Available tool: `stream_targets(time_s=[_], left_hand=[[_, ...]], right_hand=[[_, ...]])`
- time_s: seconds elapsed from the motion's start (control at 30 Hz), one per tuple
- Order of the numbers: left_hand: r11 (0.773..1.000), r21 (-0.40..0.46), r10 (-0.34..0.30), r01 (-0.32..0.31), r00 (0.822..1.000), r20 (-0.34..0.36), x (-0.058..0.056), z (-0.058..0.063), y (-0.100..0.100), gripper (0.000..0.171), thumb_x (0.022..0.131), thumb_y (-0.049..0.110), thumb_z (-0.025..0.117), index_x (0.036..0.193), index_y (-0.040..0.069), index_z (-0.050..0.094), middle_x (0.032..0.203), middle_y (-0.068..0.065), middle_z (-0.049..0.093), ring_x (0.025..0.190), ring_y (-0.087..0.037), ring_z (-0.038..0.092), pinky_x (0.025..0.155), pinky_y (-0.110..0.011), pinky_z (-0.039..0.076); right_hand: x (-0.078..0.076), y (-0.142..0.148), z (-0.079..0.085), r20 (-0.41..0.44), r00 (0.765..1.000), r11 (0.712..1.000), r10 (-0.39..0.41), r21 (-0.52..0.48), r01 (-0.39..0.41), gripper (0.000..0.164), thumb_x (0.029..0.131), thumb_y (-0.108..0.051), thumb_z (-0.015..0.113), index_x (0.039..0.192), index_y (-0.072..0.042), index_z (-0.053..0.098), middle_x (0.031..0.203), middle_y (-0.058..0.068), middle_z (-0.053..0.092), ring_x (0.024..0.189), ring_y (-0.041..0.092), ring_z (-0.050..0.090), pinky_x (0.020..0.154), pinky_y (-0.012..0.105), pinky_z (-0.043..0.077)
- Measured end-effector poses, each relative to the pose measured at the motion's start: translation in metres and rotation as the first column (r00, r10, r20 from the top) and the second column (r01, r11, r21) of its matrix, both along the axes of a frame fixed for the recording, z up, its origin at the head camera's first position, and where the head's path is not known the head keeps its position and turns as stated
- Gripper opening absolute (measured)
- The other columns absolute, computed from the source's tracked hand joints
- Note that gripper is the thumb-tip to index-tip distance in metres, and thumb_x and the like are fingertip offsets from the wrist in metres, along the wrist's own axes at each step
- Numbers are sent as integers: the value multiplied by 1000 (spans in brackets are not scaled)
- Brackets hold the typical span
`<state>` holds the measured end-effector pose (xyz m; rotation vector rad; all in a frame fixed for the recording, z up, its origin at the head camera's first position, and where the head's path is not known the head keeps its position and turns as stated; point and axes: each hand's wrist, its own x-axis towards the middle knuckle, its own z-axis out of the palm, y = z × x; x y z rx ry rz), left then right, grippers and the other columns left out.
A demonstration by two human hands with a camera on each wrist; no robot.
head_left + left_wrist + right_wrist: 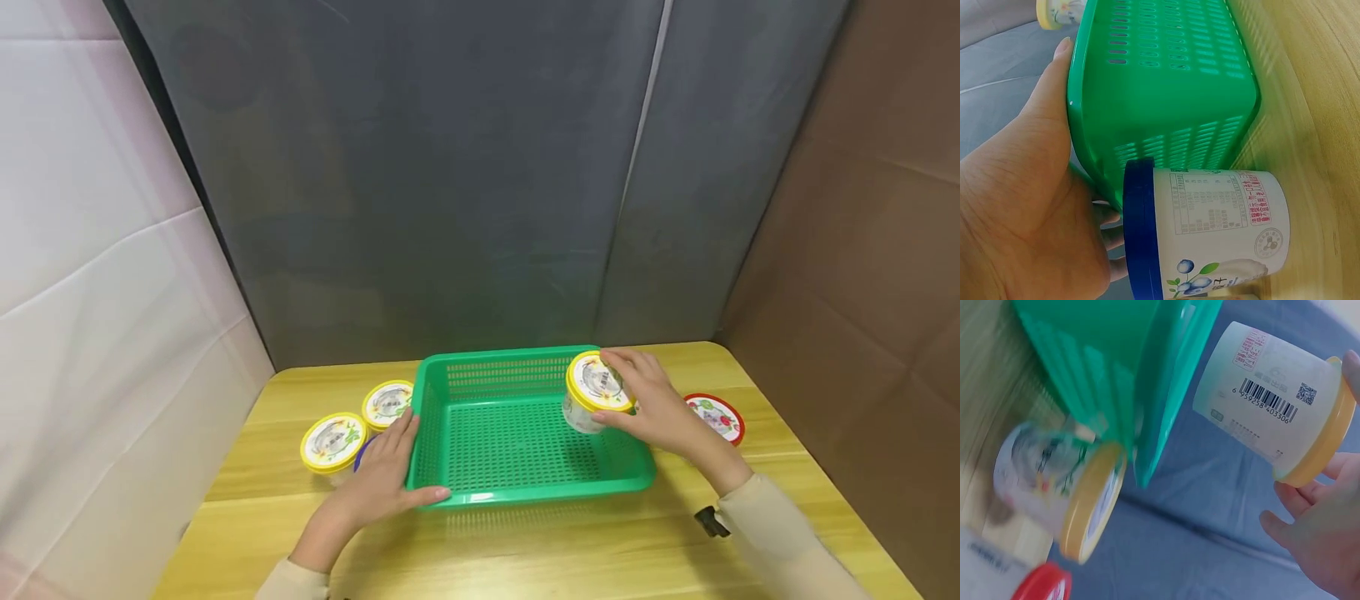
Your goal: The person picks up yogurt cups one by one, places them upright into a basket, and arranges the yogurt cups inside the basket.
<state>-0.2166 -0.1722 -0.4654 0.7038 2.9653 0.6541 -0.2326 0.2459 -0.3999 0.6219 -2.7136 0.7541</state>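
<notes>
My right hand (656, 408) grips a yellow-lidded tub (598, 383) by its lid, thumb on the near side and fingers on the far side. The tub is raised over the right part of a green basket (528, 500); its barcode side shows in the right wrist view. My left hand (378, 483) rests at the basket's near left corner, fingers stretched along the left side and thumb on the front rim. Close beside that hand stands a blue-lidded tub (1222, 231) with blueberries printed on it, mostly hidden by the hand in the head view.
Two yellow-lidded tubs, a nearer one (333, 442) and a farther one (388, 403), stand left of the basket. On its right are a red-lidded tub (716, 418) and another yellow-lidded tub (1060, 484), hidden in the head view. A grey partition (450, 208) rises behind the table.
</notes>
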Motion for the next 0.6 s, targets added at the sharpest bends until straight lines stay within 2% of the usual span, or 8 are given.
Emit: stream_targets(time_s=[0.3,0.43,0.6], left_hand=[[1000,-11,-3,3,1000,13,0,2,0,119,81,74,60,158,-2,10,167,-20,3,153,-45,13,119,-65,20],[1000,-10,-3,3,1000,16,2,3,-1,119,82,73,61,158,-2,9,167,-20,3,153,-45,13,119,-65,20],[1000,0,-3,3,1000,24,2,5,0,119,81,72,62,158,-2,9,167,-20,2,153,-44,12,119,-65,19]], right_hand=[[-13,-40,-6,39,992,992,123,5,-123,85,87,-47,73,154,-14,34,156,8,32,143,30,25,109,60,36],[-15,-57,-6,71,982,985,173,0,-173,84,88,-44,72,155,-12,33,157,12,31,145,32,23,110,61,34],[-18,-76,-5,133,969,977,210,0,-212,84,88,-46,71,155,-14,32,158,9,30,147,32,23,113,64,30]])
